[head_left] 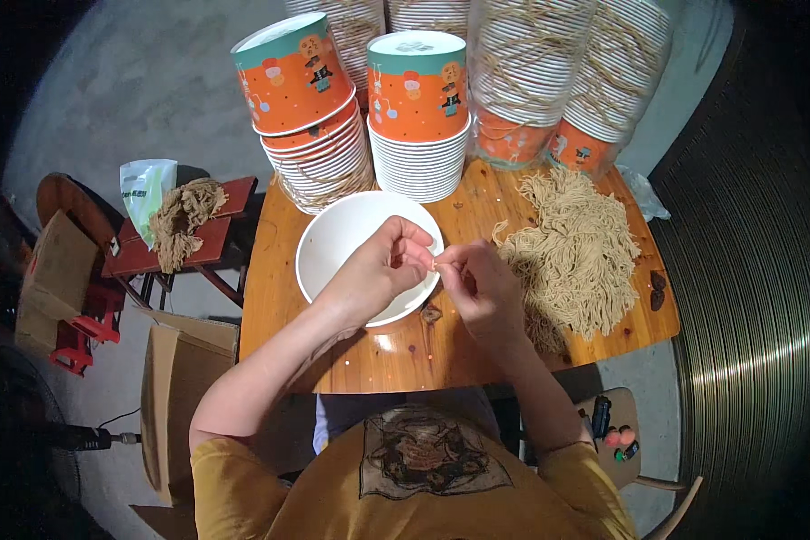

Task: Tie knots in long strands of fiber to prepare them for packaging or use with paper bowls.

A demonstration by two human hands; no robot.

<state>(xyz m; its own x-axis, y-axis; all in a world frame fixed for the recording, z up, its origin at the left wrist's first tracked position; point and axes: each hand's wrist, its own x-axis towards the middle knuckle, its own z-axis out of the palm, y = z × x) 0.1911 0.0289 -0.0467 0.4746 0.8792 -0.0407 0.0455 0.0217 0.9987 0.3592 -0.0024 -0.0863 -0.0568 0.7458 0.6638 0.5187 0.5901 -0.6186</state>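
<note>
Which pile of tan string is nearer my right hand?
The larger pile on the wooden table, beside your right hand; the smaller pile lies on the red bench.

Workshop: heaped cord [585,256], stacked tubs [418,162]

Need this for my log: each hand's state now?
Left hand: curled; grip cannot be told.
Right hand: pinched closed; anything held is too small to tell.

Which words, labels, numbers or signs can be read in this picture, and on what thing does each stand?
White-and-green bag: lettering shows, but I do not copy its wording.
Upright orange-and-green tub: grey print on its white top, too small to read.
Shirt: dark pattern, no readable words.
White bowl: no printing shows.
</note>
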